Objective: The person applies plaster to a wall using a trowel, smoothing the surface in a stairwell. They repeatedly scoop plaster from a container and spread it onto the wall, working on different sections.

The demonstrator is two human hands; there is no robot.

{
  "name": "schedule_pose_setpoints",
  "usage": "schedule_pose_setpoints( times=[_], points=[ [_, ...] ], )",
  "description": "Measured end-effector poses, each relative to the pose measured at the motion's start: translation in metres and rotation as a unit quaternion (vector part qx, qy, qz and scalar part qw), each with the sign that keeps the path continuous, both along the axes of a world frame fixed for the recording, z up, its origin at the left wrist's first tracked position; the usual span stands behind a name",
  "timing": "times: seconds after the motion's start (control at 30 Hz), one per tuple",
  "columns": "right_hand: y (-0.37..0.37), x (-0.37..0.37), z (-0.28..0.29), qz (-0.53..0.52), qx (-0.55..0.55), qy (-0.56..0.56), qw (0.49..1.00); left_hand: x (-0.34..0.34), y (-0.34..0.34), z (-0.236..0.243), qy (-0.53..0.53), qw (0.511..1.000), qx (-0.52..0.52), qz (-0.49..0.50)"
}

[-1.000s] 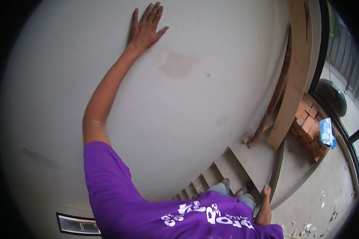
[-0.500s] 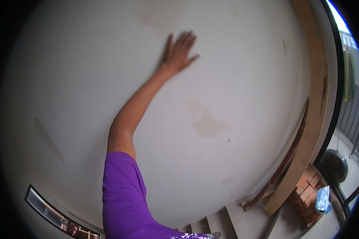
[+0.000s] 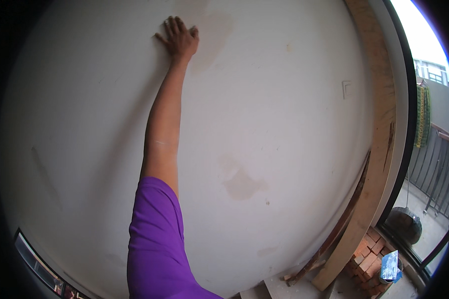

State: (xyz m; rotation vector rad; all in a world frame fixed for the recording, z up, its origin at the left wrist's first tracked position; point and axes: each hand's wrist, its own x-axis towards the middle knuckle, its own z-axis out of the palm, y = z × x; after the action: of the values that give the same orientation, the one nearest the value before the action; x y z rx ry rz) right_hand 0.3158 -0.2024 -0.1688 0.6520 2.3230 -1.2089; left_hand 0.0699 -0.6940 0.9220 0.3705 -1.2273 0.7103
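My left hand (image 3: 178, 42) is raised high against a pale plastered wall (image 3: 274, 119), palm toward it and fingers spread. It holds nothing. My bare arm stretches up from a short purple sleeve. Right beside the fingers is a faint brownish patch (image 3: 217, 37) on the wall. Another blotchy patch (image 3: 243, 185) shows lower down, right of my elbow. Whether the whole palm presses flat I cannot tell. My right hand is out of the picture.
Long wooden boards (image 3: 381, 99) lean upright at the right, by a dark-framed glass opening. Below are stacked red bricks (image 3: 369, 259), a blue-and-white packet (image 3: 389, 266) and stair steps (image 3: 279, 289). A light switch (image 3: 346, 89) sits on the wall. A dark-framed window (image 3: 37, 264) is low at left.
My left hand has moved up and to the left across the wall, and the arm has straightened. The view has shifted upward, bringing the light switch into sight.
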Motion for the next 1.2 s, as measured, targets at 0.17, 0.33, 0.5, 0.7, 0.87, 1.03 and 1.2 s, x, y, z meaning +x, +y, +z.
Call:
schedule_pose_setpoints(
  times=[0.17,0.33,0.5,0.7,0.87,1.03,1.2],
  points=[
    [-0.005,-0.002,-0.001,0.000,0.004,-0.007,1.000,-0.035,0.035,-0.015,-0.055,0.998,-0.032,0.009],
    [-0.006,0.007,-0.004,-0.011,0.003,-0.011,1.000,-0.046,0.046,-0.040,-0.126,0.988,-0.088,-0.006],
    [-0.006,0.021,-0.009,-0.035,-0.006,-0.017,0.999,-0.063,0.066,-0.079,-0.220,0.967,-0.124,-0.023],
    [-0.011,0.042,-0.015,-0.069,-0.019,-0.017,0.997,-0.130,0.122,-0.134,-0.292,0.946,-0.142,-0.014],
    [-0.007,0.052,-0.023,-0.096,-0.022,-0.024,0.995,-0.171,0.187,-0.187,-0.375,0.914,-0.151,0.036],
    [-0.001,0.052,-0.023,-0.114,-0.025,-0.028,0.993,-0.192,0.209,-0.183,-0.420,0.895,-0.145,0.034],
    [0.008,0.055,-0.017,-0.122,-0.030,-0.034,0.991,-0.191,0.186,-0.120,-0.180,0.982,-0.063,0.007]
  ],
)
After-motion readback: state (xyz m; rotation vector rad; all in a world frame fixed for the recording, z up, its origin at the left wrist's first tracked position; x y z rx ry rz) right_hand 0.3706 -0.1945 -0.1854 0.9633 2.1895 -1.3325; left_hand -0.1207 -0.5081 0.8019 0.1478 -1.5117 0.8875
